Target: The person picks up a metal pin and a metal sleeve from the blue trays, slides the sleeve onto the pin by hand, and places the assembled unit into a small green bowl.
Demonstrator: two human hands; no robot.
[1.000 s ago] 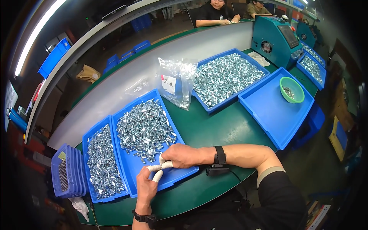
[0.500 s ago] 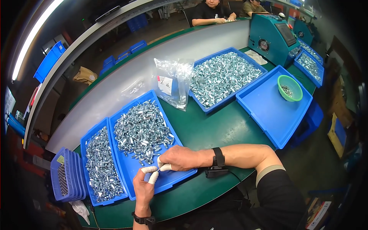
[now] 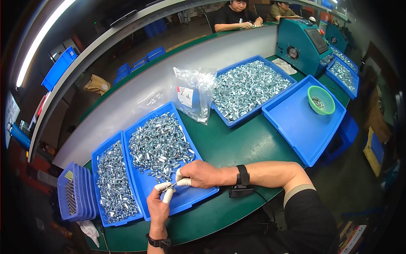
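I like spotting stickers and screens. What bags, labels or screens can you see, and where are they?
Clear plastic bag: upright between the blue trays, crinkly and shiny.
White label: rectangular, on the bag's front.
Screen: dark, slanted, atop the teal machine at far right.

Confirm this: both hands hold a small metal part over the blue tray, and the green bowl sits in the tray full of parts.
Not quite. In the head view the green bowl sits in the nearly bare blue tray. The left hand and right hand do hold a small metal part over a blue tray.
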